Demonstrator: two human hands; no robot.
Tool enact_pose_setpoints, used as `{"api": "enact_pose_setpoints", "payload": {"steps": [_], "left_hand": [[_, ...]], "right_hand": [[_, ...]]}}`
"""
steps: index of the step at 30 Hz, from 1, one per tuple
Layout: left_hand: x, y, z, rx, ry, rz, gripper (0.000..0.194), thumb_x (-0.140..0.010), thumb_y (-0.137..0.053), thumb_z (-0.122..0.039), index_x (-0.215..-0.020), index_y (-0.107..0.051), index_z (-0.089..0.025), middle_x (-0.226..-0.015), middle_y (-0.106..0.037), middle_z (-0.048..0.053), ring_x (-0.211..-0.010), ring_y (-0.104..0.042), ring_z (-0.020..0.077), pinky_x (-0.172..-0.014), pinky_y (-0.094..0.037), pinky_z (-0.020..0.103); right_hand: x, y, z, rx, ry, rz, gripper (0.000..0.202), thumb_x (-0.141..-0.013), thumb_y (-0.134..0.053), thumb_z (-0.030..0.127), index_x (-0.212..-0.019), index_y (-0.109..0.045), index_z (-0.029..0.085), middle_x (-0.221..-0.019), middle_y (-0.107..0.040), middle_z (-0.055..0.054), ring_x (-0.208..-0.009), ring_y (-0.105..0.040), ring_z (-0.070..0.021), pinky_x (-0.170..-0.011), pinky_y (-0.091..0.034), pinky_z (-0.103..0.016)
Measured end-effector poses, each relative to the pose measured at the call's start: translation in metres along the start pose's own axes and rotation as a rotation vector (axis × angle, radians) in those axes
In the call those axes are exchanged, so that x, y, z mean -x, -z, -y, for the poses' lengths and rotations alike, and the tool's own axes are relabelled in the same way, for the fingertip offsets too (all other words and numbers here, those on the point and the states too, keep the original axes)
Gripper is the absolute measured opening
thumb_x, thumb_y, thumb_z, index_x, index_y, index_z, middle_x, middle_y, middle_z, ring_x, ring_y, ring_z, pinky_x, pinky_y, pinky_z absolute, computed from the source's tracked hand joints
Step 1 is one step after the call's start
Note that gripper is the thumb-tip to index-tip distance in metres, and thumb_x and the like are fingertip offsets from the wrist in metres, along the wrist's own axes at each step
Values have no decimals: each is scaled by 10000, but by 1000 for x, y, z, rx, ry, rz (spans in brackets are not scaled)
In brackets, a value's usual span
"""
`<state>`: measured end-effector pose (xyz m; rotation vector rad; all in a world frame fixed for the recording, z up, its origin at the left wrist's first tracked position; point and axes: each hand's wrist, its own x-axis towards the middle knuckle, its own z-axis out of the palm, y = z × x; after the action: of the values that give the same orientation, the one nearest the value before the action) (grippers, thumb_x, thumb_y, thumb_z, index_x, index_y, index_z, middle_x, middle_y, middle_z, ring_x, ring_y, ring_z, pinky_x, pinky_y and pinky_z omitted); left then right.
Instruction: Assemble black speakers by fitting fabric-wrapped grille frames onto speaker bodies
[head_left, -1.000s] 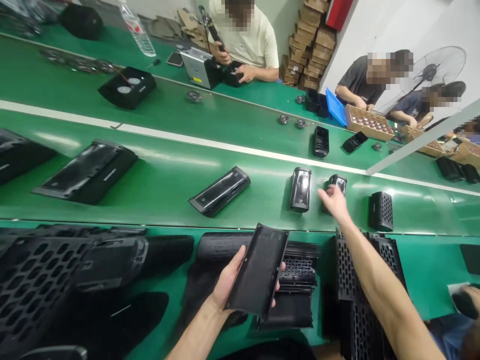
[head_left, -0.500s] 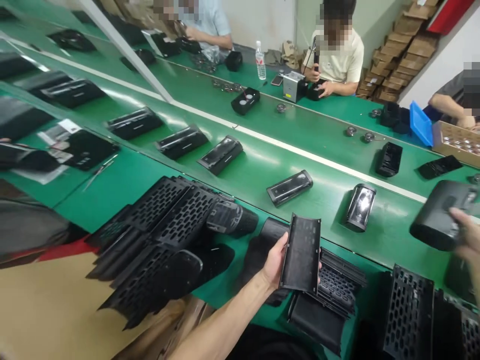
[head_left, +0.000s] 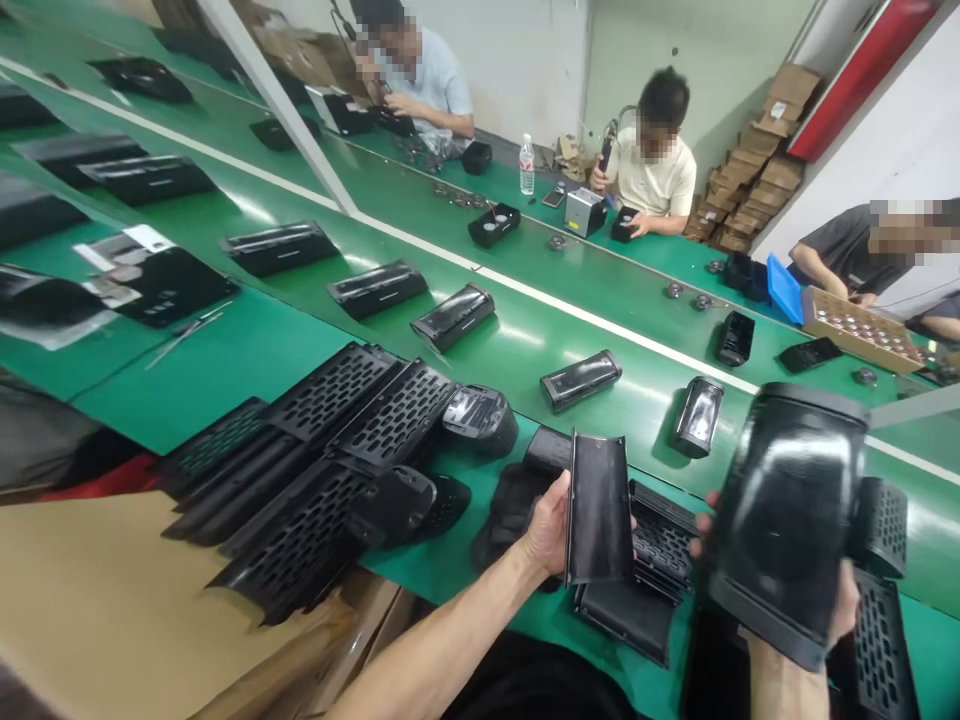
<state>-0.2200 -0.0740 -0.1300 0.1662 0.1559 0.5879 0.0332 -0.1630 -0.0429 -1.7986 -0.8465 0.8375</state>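
Observation:
My left hand [head_left: 550,530] is closed around a curved black plastic panel [head_left: 600,510], its hollow inner side facing me. Larger and closer, a glossy black speaker housing [head_left: 787,520] is gripped from behind by my right hand [head_left: 844,605], with fingertips showing along its left edge. Below the panel lie more curved black covers [head_left: 626,620], partly stacked, and a slotted grille [head_left: 664,545]. Left of my left arm, several perforated black grilles [head_left: 390,410] are piled together. Two rounded black housings [head_left: 480,415] rest at that pile's right side.
A green conveyor belt [head_left: 510,335] carries several spaced black housings. Cardboard [head_left: 112,600] lies at the lower left. Across the belt, people sit at a green bench with a water bottle [head_left: 526,165], a blue tray [head_left: 784,288] and a box of round parts [head_left: 862,325].
My right hand has brought the black housing inward from the far right, turning its glossy face towards me. The left hand keeps the panel, nearly in place. The camera view has shifted slightly.

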Motion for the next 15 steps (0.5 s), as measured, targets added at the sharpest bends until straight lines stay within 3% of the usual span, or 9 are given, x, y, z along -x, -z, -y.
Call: {"api": "enact_pose_setpoints", "payload": {"steps": [3,7,11,15], "left_hand": [[-2,5,5,-9,-40,29,856,-781,-673,-786,-1258,-696,-76,-1126,-774,223,-995,-746,404,-905,-551,520],[-16,9,18,-21,-144,95,772,-777,-762,-701,-1256,-708,-98,-1128,-787,178,-1058,-733,354,-947,-544,445],[-27,3,29,-19,-214,83,618,-814,-792,-609,-1189,-744,-121,-1122,-798,138,-1043,-734,292,-959,-538,386],[-31,-13,29,-55,-294,68,707,-755,-870,-554,-1306,-696,-146,-1202,-775,135,-1066,-729,288,-947,-543,375]], "right_hand": [[11,11,9,-47,-49,97,975,-863,-366,817,-1639,-357,228,-1208,-736,-225,-1058,-732,-457,-890,-570,-652],[22,4,53,287,105,254,1011,-828,-703,661,-1667,-259,315,-1569,-526,-118,-1387,-547,-405,-1102,-487,-567],[36,-22,83,501,228,279,919,-872,-698,604,-1654,-283,358,-1654,-411,-65,-1501,-409,-373,-1212,-351,-587],[39,-31,88,589,323,253,867,-870,-724,531,-1634,-351,361,-1532,-549,-84,-1419,-508,-385,-1137,-446,-550]]}}
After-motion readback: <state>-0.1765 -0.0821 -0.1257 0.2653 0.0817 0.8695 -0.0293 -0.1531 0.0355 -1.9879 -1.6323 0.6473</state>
